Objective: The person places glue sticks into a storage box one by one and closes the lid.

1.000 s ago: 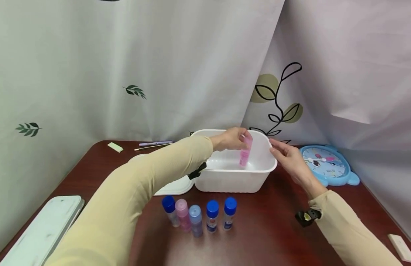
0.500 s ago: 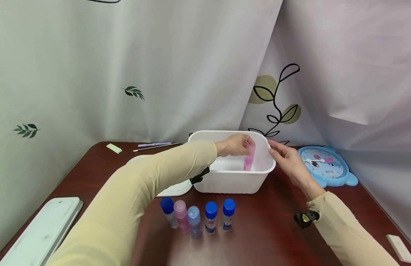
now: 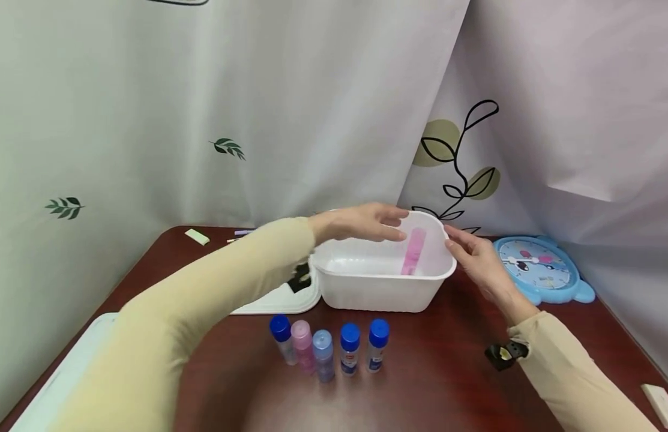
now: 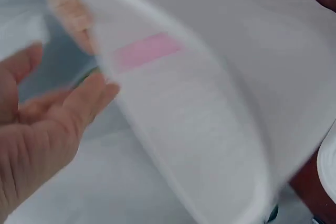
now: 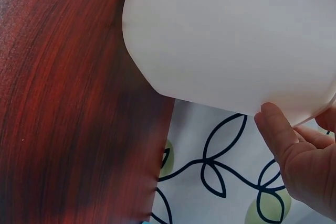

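From the head view, a pink bottle (image 3: pixel 413 251) leans inside the white tub (image 3: pixel 377 291); the left hand (image 3: pixel 366 221) hovers above, fingers spread. The right wrist view shows the right hand (image 5: pixel 299 156) touching the tub's rim, fingers straight.

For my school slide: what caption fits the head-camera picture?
Left hand open above a pink bottle in a white tub; right hand at its rim.

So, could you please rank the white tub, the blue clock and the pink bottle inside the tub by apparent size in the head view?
1. white tub
2. blue clock, partly hidden by the right forearm
3. pink bottle, clearly smallest
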